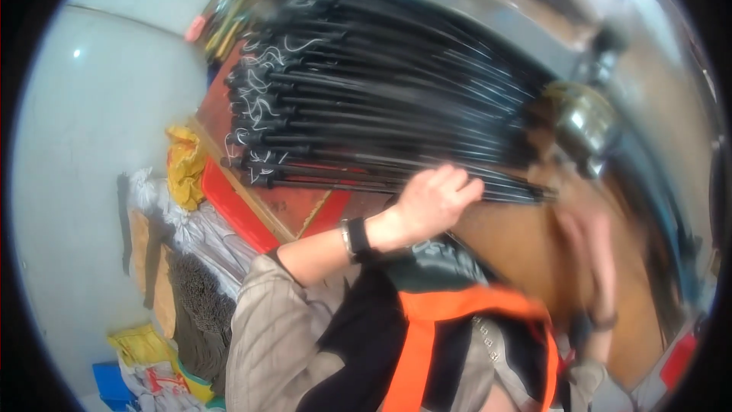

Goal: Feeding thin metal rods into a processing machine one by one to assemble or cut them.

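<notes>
A stack of long black rods (381, 99) fills the upper middle of the frame, laid side by side in layers on a reddish-brown bench top (286, 202), their near ends trailing thin pale wires at the centre left. The left hand (431, 200), just below the middle of the frame, is curled over the lowest rods at the stack's front edge, fingers folded down onto them; whether it actually clamps one or only rests there cannot be told. The right hand (591, 252) is blurred at the centre right, flat and open against the brown surface, holding nothing visible. The pile looks nearly all laid up and squared, with only the bottom front rods under the hand still being handled, so the stacking seems well advanced. The rods are slim, straight, smooth and slightly glossy. A rounded shiny metal piece (583, 126) sits at their right end. Yellow cloth (185, 168) and pale sacks (198, 233) lie at lower left.
</notes>
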### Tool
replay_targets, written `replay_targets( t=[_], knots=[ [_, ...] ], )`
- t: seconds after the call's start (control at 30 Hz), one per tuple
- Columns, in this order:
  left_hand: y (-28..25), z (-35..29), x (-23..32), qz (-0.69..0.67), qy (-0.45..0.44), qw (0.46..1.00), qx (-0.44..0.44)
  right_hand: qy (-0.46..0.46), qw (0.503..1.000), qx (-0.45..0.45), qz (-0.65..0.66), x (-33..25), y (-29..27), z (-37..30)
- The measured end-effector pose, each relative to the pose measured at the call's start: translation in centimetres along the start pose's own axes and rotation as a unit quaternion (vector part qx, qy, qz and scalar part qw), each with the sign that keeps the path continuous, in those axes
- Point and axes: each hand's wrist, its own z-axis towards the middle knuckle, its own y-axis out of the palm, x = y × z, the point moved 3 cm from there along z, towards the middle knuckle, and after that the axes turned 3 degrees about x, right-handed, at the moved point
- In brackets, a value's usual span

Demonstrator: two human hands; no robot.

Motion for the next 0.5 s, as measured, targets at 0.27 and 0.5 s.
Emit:
replay_targets(
  t=[0.27, 0.5],
  knots=[
    [2.2, 3.5, 4.1, -0.02, 0.02, 0.995, -0.092, -0.047, 0.992, 0.093, 0.073, -0.6, 0.7, -1.8],
    [1.3, 4.1, 4.6, -0.013, 0.025, 0.993, -0.112, -0.078, 0.983, 0.133, 0.096, -2.1, 0.9, -2.6]
  ],
)
